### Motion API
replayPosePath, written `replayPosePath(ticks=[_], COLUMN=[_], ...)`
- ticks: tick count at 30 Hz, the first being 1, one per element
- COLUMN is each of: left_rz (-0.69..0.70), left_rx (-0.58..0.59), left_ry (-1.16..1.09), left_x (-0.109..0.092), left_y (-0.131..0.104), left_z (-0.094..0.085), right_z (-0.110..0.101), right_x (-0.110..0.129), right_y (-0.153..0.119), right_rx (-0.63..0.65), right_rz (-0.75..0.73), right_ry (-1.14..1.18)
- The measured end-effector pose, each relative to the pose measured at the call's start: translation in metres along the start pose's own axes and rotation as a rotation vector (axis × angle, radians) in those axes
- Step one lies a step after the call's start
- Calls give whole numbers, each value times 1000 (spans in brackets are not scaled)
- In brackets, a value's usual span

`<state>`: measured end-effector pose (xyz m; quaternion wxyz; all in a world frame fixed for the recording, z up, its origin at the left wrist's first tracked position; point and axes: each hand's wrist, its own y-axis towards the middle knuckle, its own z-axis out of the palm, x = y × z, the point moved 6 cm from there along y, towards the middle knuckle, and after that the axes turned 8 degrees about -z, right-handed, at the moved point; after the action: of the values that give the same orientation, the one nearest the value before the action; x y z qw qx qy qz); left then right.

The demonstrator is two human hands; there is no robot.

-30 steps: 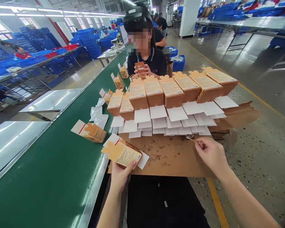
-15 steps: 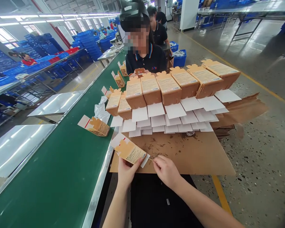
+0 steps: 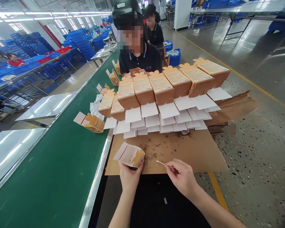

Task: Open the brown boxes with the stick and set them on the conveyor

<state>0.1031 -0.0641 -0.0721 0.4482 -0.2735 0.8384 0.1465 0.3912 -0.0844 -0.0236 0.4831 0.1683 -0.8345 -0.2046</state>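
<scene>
My left hand (image 3: pixel 129 173) is closed around a small carton box (image 3: pixel 138 157), tilted so its white inner flap with a red stripe faces up and left. Between the thumb and fingers of my right hand (image 3: pixel 181 174) is a cotton swab (image 3: pixel 160 162), its white tip pointing left toward the box but apart from it. Both hands are over the near edge of a brown cardboard sheet (image 3: pixel 192 152), which has dark stains. Beyond it, several brown boxes (image 3: pixel 165 90) stand stacked in rows, white flaps hanging toward me.
On the left runs a green conveyor belt (image 3: pixel 61 164) with a metal edge. An open box (image 3: pixel 92 123) and a clear plastic bag (image 3: pixel 96 109) lie on it. A co-worker (image 3: pixel 140 60) sits behind the stacked boxes. Torn brown paper (image 3: pixel 237 106) sticks out at right.
My left hand has turned the box so its flapped end faces me more. My right hand has drawn the swab away to the right. The whole view has shifted slightly.
</scene>
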Motion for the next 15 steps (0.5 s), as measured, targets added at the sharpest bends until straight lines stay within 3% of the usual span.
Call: replayPosePath(ticks=[7,11,13,15], left_rz=[-42,-70,-110,-144], left_rx=[63,115,113,40], left_ry=[34,-154,-318,-410], left_x=[-2,-14,-16,-11], left_y=[10,11,19,35], left_z=[4,2,-16,-52], right_z=[-1,-9,-22,-40], right_x=[6,10,10,6], right_y=[0,7,9,9], right_rx=[11,-8,-43,-88], right_rz=[-4,-14,-12,12], right_ry=[14,14,13,3])
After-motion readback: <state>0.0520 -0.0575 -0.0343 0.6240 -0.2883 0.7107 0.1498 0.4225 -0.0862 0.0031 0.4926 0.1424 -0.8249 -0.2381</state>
